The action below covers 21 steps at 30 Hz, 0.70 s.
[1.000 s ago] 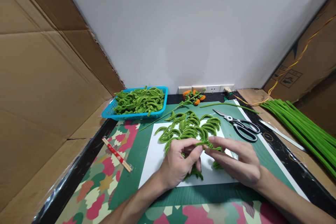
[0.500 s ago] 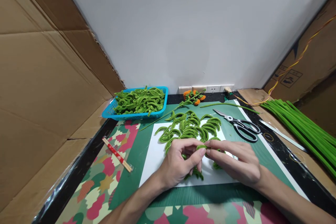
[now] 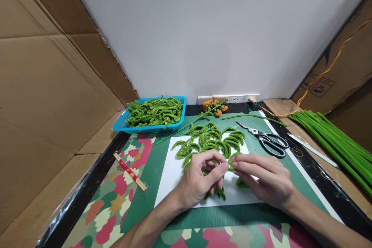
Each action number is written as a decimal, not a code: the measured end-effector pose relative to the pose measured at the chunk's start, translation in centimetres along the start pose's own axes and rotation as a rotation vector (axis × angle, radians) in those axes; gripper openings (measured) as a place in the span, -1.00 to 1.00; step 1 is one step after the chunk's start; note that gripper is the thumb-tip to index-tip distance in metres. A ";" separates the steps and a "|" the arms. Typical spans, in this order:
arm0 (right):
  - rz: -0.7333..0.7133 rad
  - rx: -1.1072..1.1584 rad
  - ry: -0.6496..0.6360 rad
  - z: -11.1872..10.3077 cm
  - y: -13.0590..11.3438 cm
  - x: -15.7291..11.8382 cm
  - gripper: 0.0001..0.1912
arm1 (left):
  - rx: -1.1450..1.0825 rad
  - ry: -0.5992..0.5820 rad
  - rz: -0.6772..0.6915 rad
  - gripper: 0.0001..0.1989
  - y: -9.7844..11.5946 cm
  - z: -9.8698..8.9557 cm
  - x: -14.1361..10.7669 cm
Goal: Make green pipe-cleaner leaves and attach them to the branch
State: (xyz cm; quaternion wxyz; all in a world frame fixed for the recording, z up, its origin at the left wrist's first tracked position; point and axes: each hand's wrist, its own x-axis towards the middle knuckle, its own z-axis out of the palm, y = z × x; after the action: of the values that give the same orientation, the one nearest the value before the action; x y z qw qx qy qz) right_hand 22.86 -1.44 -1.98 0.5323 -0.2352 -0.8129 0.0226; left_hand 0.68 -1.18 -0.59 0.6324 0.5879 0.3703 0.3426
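Observation:
Over a white sheet (image 3: 168, 186), my left hand (image 3: 199, 178) and my right hand (image 3: 264, 178) meet fingertip to fingertip. Between them is a short green pipe cleaner piece (image 3: 230, 166), pinched by both hands and partly hidden by the fingers. Many curved green pipe cleaner leaves (image 3: 210, 145) lie on the sheet just beyond my hands. A few more show below my left hand and under my right fingers.
A blue basket (image 3: 151, 128) heaped with green pieces stands back left. Orange flowers on a stem (image 3: 216, 107) lie near the wall. Black-handled scissors (image 3: 273, 145) and a bundle of green pipe cleaners (image 3: 337, 147) are to the right; wrapped chopsticks (image 3: 129, 171) lie left.
My right hand has shifted slightly right, widening the gap between the fingertips and showing more of the green piece between them. My left hand stays almost in place.

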 end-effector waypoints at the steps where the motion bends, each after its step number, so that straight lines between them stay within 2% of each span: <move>1: 0.015 0.003 0.001 0.0 0.0 0.0 -0.80 | -0.013 0.003 -0.004 -0.65 0.0 0.0 0.0; 6: 0.094 0.078 0.045 0.3 -0.2 -0.1 -0.74 | -0.062 0.007 -0.013 -0.64 -0.1 0.0 0.3; 12: 0.160 0.173 0.067 0.8 -0.4 0.1 -0.77 | -0.045 -0.006 -0.020 -0.68 0.0 -0.2 0.3; 18: 0.363 0.235 0.040 1.3 -0.8 0.1 -0.90 | 0.101 0.079 0.044 -0.71 0.1 0.1 0.2; 21: 0.375 0.228 0.028 1.5 -0.7 -0.1 -0.90 | 0.207 0.119 0.090 -0.72 0.1 0.2 0.0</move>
State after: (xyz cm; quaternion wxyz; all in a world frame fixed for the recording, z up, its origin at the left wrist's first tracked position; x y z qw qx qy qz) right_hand 21.31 -1.73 -2.53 0.5531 -0.3209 -0.7397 0.2096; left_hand 0.91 -1.26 -0.52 0.5291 0.6446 0.4137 0.3651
